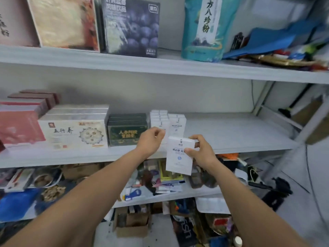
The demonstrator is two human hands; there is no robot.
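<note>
Holding white box [178,163] in right hand [199,154] grip, not yet shelved; left hand [151,139] grip curled at 10 o'clock by stocked row [176,123], hold unclear

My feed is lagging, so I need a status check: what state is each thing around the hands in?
Small white cardboard box: upright, gripped by the right hand, off the grey middle shelf.
Row of matching white boxes: upright on that shelf.
Left hand: fingers curled at the row's front; grip unclear.
Dark green rectangular box: closed, beside the white row.
Teal standing pouch: upright on the upper shelf.
</note>
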